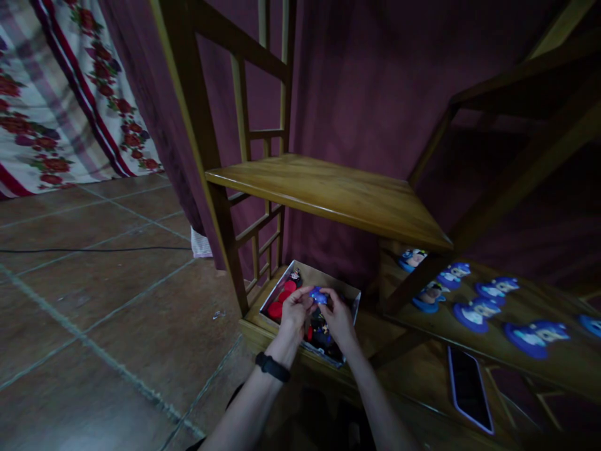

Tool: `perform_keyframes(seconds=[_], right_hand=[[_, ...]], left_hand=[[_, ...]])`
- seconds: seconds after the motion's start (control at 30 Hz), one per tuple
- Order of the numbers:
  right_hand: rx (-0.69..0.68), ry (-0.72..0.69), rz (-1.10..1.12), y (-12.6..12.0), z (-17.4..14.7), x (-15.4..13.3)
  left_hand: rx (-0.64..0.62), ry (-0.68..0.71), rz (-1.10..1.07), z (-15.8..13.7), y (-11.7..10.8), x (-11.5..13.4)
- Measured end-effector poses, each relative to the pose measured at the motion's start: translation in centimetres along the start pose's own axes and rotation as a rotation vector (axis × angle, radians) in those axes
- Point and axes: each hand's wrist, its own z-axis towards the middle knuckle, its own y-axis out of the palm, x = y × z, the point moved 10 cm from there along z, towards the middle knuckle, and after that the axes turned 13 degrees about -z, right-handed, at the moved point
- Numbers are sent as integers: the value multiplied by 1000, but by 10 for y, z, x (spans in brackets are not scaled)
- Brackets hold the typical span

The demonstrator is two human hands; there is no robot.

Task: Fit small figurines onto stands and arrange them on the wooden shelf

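Both hands reach into an open cardboard box on the lowest wooden shelf. My left hand and my right hand together pinch a small blue figure above the box. The box holds red toys and dark ones under my hands. A black watch is on my left wrist.
A wooden shelf board hangs over the box. To the right, a lower shelf carries a row of several blue-and-white figures. A phone lies below it. Tiled floor, a black cable and a flowered curtain are on the left.
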Motion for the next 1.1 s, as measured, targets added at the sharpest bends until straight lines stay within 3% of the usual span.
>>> perform_keyframes(seconds=[0.27, 0.53, 0.7, 1.1], right_hand=[[25, -11, -55, -2, -1, -3], [107, -34, -74, -10, -4, -17], [152, 40, -98, -15, -3, -8], [145, 66, -121, -12, -4, 2]], left_hand=[[36, -31, -12, -4, -2, 0], [-33, 150, -2, -6, 13, 16], [-42, 220, 48, 0, 14, 16], [-25, 186, 57, -1, 8, 9]])
